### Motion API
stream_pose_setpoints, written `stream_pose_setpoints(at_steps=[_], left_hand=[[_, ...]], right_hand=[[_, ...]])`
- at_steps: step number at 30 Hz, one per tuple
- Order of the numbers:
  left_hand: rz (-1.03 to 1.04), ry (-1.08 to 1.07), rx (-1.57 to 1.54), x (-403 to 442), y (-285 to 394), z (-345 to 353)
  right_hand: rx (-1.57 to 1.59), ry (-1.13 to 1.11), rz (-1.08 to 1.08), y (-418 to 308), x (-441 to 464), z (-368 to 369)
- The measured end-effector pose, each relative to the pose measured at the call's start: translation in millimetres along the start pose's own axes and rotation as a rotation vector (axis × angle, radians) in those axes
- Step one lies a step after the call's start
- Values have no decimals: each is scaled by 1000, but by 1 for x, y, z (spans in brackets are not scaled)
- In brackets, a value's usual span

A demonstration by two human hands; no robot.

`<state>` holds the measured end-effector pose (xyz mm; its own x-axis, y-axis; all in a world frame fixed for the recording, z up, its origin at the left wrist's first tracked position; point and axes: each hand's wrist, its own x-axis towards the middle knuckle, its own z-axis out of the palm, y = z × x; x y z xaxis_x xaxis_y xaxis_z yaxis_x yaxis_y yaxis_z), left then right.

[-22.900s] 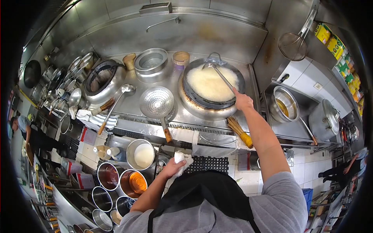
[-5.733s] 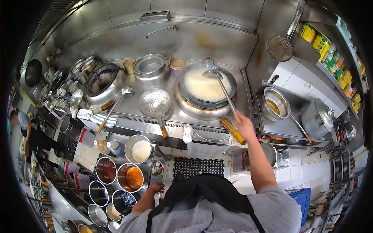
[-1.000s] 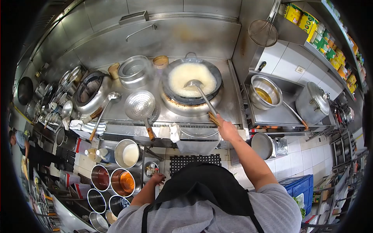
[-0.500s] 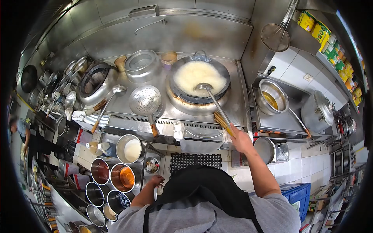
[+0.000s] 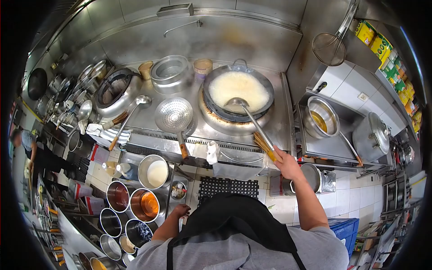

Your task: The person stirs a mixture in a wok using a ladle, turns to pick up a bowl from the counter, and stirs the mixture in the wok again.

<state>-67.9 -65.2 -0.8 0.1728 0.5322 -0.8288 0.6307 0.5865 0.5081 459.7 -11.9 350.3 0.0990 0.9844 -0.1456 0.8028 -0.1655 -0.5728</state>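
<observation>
My right hand (image 5: 288, 164) is closed around the yellow grip of a long-handled ladle (image 5: 253, 120). The ladle's bowl rests at the near side of a large wok (image 5: 266, 82), touching pale, frothy liquid (image 5: 238, 87) inside it. Close to the ladle handle, just beyond my right hand, is a bamboo brush (image 5: 262, 142). My left hand (image 5: 181, 210) hangs low at my side, near a small bowl of scraps (image 5: 178, 191). Its fingers look loosely bent, with nothing visible in them.
A perforated strainer (image 5: 173, 114) and another ladle (image 5: 128, 121) lie on the steel stove (image 5: 198, 128). Several metal pots, one with orange liquid (image 5: 149, 204), stand at lower left. A steel bowl (image 5: 334, 120) and lidded pot (image 5: 371, 139) are at right. Another person (image 5: 28, 143) stands far left.
The view has shifted slightly, so the stove appears further right and lower. The ladle stays in my right hand with its bowl at the wok's near side. My left hand stays low.
</observation>
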Motion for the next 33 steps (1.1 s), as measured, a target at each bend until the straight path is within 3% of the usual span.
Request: stream_pose_setpoints(at_steps=[7,22,33], left_hand=[[-15,6,-9,6,13,-18],[-18,-47,-103,37,31,-41],[-51,-33,-138,24,16,-28]], right_hand=[[19,33,-54,-5,50,16],[58,90,70,-50,150,67],[-143,165,148,-71,201,57]])
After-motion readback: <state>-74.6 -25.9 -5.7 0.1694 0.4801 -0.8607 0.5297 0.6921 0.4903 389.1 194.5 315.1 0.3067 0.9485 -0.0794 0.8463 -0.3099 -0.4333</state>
